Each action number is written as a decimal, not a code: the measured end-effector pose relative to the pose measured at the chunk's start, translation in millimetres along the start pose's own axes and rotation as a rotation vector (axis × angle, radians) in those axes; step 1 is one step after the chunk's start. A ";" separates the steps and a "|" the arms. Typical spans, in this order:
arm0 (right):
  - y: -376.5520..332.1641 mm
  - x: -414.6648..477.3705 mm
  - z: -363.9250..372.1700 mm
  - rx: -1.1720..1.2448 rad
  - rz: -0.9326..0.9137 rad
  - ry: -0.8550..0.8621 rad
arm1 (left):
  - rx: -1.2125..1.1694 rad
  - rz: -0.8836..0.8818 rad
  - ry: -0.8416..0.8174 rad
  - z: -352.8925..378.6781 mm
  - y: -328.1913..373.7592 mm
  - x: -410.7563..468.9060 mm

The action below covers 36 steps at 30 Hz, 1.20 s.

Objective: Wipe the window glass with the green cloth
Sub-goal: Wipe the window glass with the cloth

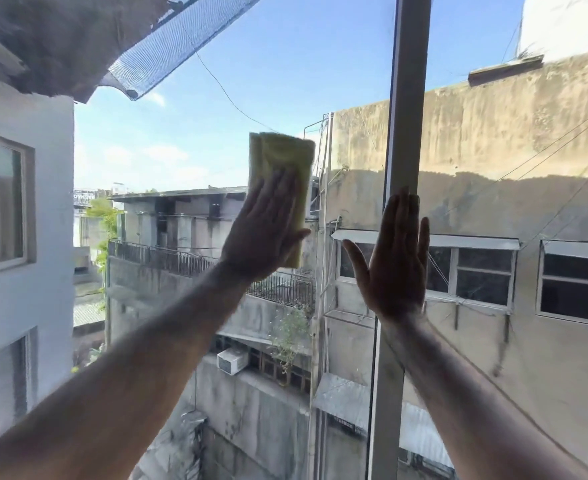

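Your left hand (pixel 265 233) lies flat against the window glass (pixel 188 161) near the middle of the frame, fingers extended and close together, pressing the green cloth (pixel 280 168) onto the pane. The grip here is an open palm rather than a pinch: the cloth is pinned between your hand and the glass, not wrapped in closed fingers. The cloth is folded into a tall rectangle, standing upright, its upper half showing above your fingertips and a narrow strip running down past the thumb side to the level of your wrist. It sits just left of the vertical window frame (pixel 407 133).

Your right hand (pixel 394 261) is spread wide and holds nothing. It rests flat in the centre right of the frame, its fingers overlapping the vertical window frame and its thumb stretched out toward the left. The two hands are near each other but apart, with clear glass between them.

Both bare forearms reach up from the lower corners of the frame. Through the pane you see weathered concrete buildings (pixel 493 150), a white air-conditioning unit (pixel 232 360) in the lower middle, blue sky in the upper middle, and a strip of mesh netting (pixel 168 46) hanging in the upper left.
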State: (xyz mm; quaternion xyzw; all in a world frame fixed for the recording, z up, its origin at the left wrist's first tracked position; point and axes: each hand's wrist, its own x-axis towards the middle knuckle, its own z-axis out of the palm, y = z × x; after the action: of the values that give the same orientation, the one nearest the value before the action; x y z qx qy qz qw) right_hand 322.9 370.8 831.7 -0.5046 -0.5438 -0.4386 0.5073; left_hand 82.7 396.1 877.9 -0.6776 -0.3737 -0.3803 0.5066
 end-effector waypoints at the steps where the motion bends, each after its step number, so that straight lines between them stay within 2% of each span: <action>1: 0.3 0.5 -0.3 -0.007 -0.004 0.007 | 0.037 0.171 -0.041 7.7 12.8 -19.9; 3: -0.4 0.2 -0.8 -0.007 -0.015 0.012 | 0.081 0.399 -0.099 13.2 14.1 -72.2; 4: -1.2 0.5 -0.8 -0.003 -0.013 0.015 | 0.086 0.415 -0.095 12.4 2.7 -97.3; 5: -1.5 0.6 -0.4 0.003 -0.009 0.014 | 0.084 0.353 -0.074 9.0 -13.1 -118.5; 6: -1.4 0.8 -0.1 0.006 -0.006 0.014 | 0.085 0.215 -0.040 3.7 -30.1 -133.1; 9: -1.1 1.2 1.2 -0.002 -0.004 0.028 | 0.047 -0.386 0.062 -9.9 -66.4 -119.6; 10: -1.0 1.2 1.3 -0.005 -0.006 0.027 | 0.026 -0.523 0.099 -13.0 -68.0 -96.9; 12: -0.6 1.7 1.3 -0.010 -0.010 0.030 | -0.012 -0.609 0.161 -16.2 -57.3 -46.9; 13: -0.5 1.7 1.7 -0.016 -0.010 0.033 | -0.013 -0.562 0.172 -13.6 -45.9 -26.6; 15: -0.7 1.6 2.0 -0.022 -0.013 0.040 | -0.037 -0.314 0.150 -1.7 -13.4 -6.2; 18: -0.8 1.8 1.6 -0.038 -0.017 0.045 | -0.020 0.308 -0.004 19.3 33.9 -44.8; 19: -0.5 1.9 1.0 -0.047 -0.014 0.043 | -0.002 0.461 -0.060 20.0 35.4 -68.4; 20: -0.8 1.6 0.4 -0.051 -0.011 0.038 | 0.000 0.533 -0.094 19.1 28.1 -92.5; 21: -1.5 1.3 0.2 -0.051 -0.008 0.034 | -0.008 0.522 -0.100 16.0 15.9 -114.3; 23: -2.0 0.8 0.9 -0.048 -0.005 0.031 | 0.005 0.278 -0.057 6.5 -14.3 -138.1; 27: -1.9 0.5 2.7 -0.039 -0.007 0.035 | 0.004 -0.504 0.125 -8.9 -42.0 -78.1; 28: -1.7 1.1 2.9 -0.044 -0.007 0.033 | -0.025 -0.603 0.164 -12.7 -37.1 -52.2; 29: -1.4 1.1 2.9 -0.046 -0.006 0.032 | -0.046 -0.628 0.183 -13.4 -28.4 -30.0; 31: -1.4 1.2 3.5 -0.040 -0.008 0.035 | -0.065 -0.447 0.180 -5.6 0.4 -4.3; 34: -0.3 0.1 4.8 -0.057 -0.021 0.055 | -0.058 0.144 0.064 17.5 54.4 -31.3; 35: 0.3 0.1 4.2 -0.069 -0.023 0.056 | -0.053 0.300 -0.002 19.3 59.9 -54.2; 36: -0.1 -0.1 3.5 -0.071 -0.024 0.052 | -0.048 0.379 -0.054 19.5 56.0 -79.2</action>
State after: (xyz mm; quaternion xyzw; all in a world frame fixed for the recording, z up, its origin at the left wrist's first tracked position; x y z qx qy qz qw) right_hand 322.4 374.3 831.2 -0.5040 -0.5208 -0.4766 0.4976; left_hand 101.1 393.8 780.8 -0.7576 -0.2440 -0.2685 0.5426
